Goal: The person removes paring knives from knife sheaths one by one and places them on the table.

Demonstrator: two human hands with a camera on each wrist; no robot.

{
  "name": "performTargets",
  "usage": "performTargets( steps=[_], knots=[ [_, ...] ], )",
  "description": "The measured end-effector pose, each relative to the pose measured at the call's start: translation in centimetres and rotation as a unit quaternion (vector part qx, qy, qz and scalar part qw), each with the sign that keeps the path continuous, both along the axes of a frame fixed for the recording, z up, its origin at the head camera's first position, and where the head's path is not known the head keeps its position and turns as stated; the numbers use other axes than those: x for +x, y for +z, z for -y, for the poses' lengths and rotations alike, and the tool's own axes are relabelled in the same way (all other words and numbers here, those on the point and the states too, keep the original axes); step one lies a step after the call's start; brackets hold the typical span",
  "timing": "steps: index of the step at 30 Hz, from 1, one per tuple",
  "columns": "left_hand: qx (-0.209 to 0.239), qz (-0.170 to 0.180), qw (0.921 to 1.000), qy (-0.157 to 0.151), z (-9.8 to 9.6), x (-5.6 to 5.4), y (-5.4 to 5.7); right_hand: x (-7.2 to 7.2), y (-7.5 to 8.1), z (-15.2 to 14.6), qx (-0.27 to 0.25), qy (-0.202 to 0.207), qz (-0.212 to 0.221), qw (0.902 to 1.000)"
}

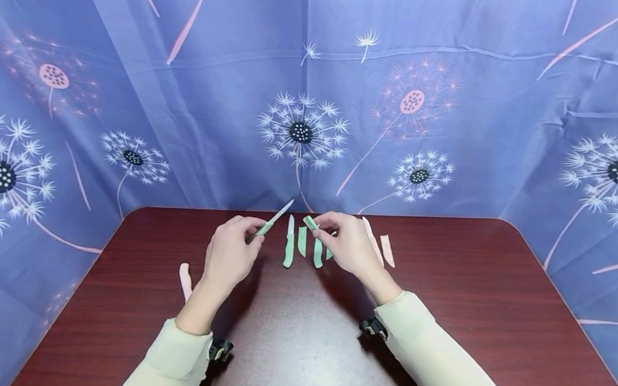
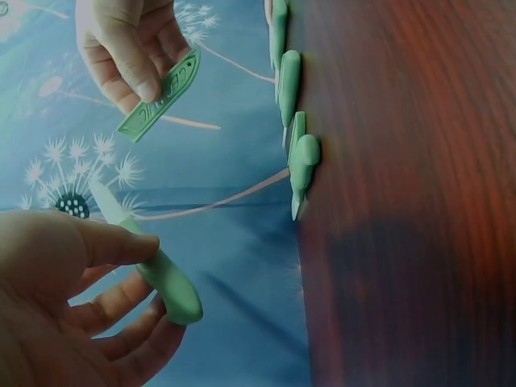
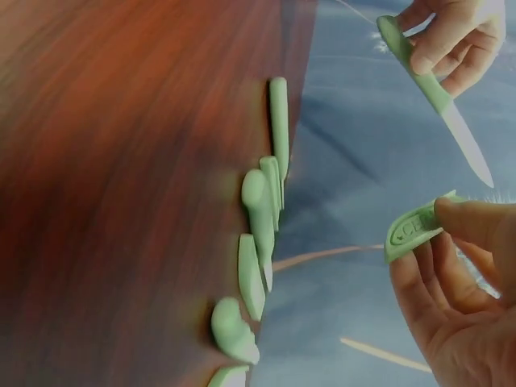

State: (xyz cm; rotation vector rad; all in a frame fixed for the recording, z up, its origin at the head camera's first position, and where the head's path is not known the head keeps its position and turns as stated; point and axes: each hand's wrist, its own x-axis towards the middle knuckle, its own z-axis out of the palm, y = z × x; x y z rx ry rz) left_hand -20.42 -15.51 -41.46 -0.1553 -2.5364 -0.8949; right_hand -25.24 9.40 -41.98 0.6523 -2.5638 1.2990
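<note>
My left hand [image 1: 232, 250] pinches a paring knife [image 1: 266, 227] by its pale green handle, its bare light blade slanting up and away. Between the thumb and fingers of my right hand [image 1: 351, 239] is a green blade sheath [image 1: 310, 222]; raised lettering shows on its side in the right wrist view. In both wrist views the blade tip and the sheath are apart, held above the table. Below them lie a green-handled knife [image 1: 289, 249], a green sheath [image 1: 301, 241] and a second green knife [image 1: 318, 254]. Another green sheath is mostly hidden behind my right hand.
A pink knife [image 1: 372, 240] and a pink sheath [image 1: 386, 251] lie right of my right hand. On the left, a pink handle-like piece [image 1: 185, 279] is partly covered by my left forearm. The dark red table [image 1: 470, 305] ends at a blue dandelion-print cloth [image 1: 230, 88].
</note>
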Motion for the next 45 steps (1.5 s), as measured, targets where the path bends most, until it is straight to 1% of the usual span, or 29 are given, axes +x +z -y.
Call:
performTargets(
  steps=[4,10,14,17,18,19,21,23,25,26,29,35,40,42,45],
  knots=[
    [0.035,0.031,0.9989,-0.005,0.7,-0.4,0.0,-0.7,0.0,1.0,-0.024,0.0,0.047,0.9986],
    [0.084,0.092,0.9922,-0.009,1.7,-1.1,-0.2,-1.7,-0.1,2.5,-0.025,-0.021,0.096,0.9949],
    [0.101,0.122,0.9873,-0.007,2.4,-1.6,-0.5,-2.0,0.0,3.6,-0.035,-0.032,0.139,0.9891],
    [0.113,0.148,0.9824,-0.008,2.8,-2.1,-0.8,-2.3,0.1,4.4,-0.064,-0.034,0.179,0.9812],
    [0.123,0.16,0.9794,-0.009,2.9,-2.2,-0.8,-2.4,0.0,4.7,-0.074,-0.036,0.191,0.9781],
    [0.14,0.174,0.9748,-0.012,2.9,-2.4,-0.8,-2.5,0.0,4.9,-0.083,-0.035,0.202,0.9751],
    [0.187,0.207,0.9602,-0.018,3.0,-2.7,-1.0,-2.8,0.0,5.3,-0.1,-0.036,0.223,0.969],
    [0.237,0.236,0.9422,-0.025,3.0,-2.9,-1.1,-3.0,-0.1,5.8,-0.106,-0.037,0.235,0.9654],
    [0.278,0.262,0.9236,-0.025,3.1,-3.2,-1.2,-3.1,0.0,6.3,-0.103,-0.04,0.24,0.9645],
    [0.291,0.272,0.917,-0.024,3.1,-3.3,-1.3,-3.2,0.0,6.5,-0.099,-0.041,0.24,0.9648],
    [0.304,0.294,0.9059,-0.021,3.3,-3.6,-1.5,-3.4,0.0,7.2,-0.079,-0.049,0.234,0.9678],
    [0.3,0.325,0.8969,-0.014,3.6,-4.1,-2.0,-3.9,-0.3,8.3,-0.022,-0.068,0.221,0.9726],
    [0.301,0.346,0.8887,-0.012,3.7,-4.6,-2.2,-4.2,-0.7,9.1,0.051,-0.087,0.189,0.9768],
    [0.304,0.351,0.8857,-0.013,3.7,-4.8,-2.2,-4.2,-0.9,9.4,0.073,-0.089,0.177,0.9776],
    [0.303,0.358,0.8832,-0.015,3.6,-5.0,-2.2,-4.2,-1.1,9.9,0.094,-0.085,0.171,0.9771]
  ],
)
